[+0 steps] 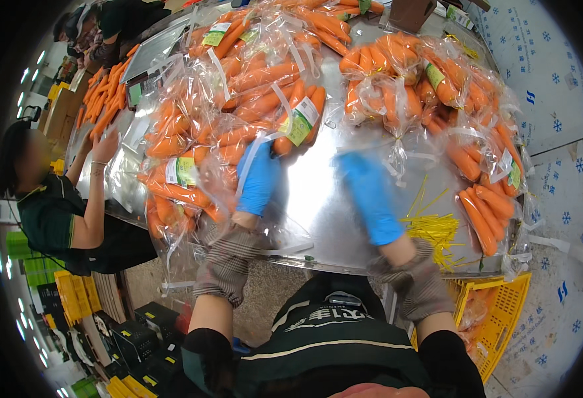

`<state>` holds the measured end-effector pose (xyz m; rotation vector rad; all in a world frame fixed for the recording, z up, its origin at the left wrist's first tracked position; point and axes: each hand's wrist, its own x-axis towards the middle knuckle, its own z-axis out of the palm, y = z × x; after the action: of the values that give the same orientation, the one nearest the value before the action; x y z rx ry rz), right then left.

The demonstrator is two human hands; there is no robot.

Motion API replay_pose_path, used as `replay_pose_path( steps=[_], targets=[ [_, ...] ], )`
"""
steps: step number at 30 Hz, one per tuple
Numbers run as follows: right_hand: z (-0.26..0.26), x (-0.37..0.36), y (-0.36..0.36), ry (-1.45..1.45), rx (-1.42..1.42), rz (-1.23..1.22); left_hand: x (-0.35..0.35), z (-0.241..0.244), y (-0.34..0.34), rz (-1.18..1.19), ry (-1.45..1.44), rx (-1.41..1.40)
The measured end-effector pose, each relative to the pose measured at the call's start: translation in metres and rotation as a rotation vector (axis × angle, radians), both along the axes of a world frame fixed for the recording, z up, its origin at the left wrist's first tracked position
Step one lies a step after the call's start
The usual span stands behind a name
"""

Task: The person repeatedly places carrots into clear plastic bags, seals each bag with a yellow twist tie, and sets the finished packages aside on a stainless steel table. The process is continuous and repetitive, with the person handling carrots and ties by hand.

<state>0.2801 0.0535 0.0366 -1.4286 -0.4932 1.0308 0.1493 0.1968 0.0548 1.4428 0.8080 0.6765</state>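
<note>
My left hand point(258, 176), in a blue glove, is at the near right edge of a large heap of bagged carrots point(256, 107); its fingertips touch or overlap a clear plastic bag, and whether they grip it cannot be told. A labelled carrot bag point(299, 119) lies just beyond those fingers. My right hand point(368, 194), also gloved in blue, is blurred over the bare steel table point(306, 199). To its right lies a pile of yellow twist ties point(433, 236). Beyond it are tied bags of carrots point(393, 94), with more stacked along the right side point(485, 214).
A co-worker point(62, 199) stands at the left with hands near loose carrots point(102, 94) and a scale point(144, 89). Further people are at the upper left. A yellow crate point(507, 323) with plastic-wrapped contents sits below the table's right edge. A printed panel wall point(560, 149) borders the right.
</note>
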Motion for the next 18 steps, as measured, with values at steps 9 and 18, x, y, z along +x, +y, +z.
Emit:
replay_pose_path(
  steps=[9,18],
  targets=[
    [-0.045,-0.053,0.047,0.788,0.377,-0.428,-0.058,0.029,-0.011,-0.271,0.197,0.503],
    [0.013,-0.073,-0.106,0.593,0.063,-0.197,-0.042,-0.027,-0.108,-0.298,0.280,-0.844]
  ],
)
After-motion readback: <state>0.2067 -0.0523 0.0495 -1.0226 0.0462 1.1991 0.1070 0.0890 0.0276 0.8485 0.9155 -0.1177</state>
